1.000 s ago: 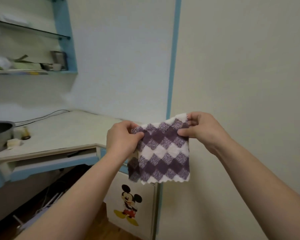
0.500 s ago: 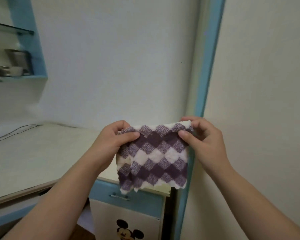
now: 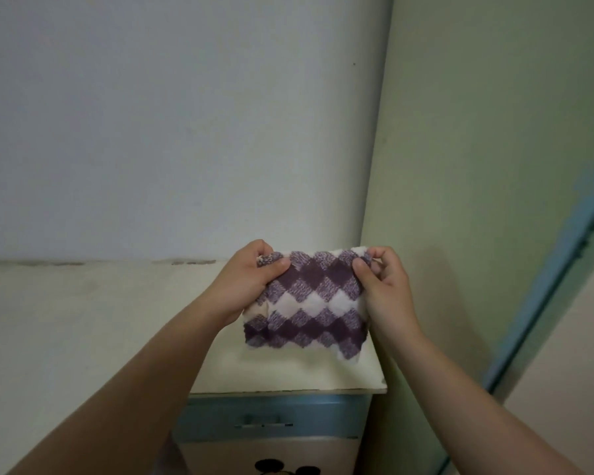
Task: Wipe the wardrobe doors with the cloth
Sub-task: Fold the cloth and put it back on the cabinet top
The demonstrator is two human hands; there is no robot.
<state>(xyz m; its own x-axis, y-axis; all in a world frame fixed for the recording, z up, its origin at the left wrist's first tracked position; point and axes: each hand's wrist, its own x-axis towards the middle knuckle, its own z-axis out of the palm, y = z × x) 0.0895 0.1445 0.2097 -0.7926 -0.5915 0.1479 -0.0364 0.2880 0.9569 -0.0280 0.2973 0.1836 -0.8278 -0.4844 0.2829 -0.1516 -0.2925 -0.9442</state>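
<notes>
Cloth [image 3: 309,299] stretched between both hands, long axis level, hanging just left of wardrobe door [image 3: 477,200]. Left hand [image 3: 251,279] pinches top-left corner, right hand [image 3: 381,289] top-right; right hand nearer door.

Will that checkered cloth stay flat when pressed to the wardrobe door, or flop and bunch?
Likely floppy: the cloth sags and wrinkles below where the left hand and right hand pinch its top edge. Probably light, since pinches alone seem to carry it. Its fuzzy pile should drag, not slip.
</notes>
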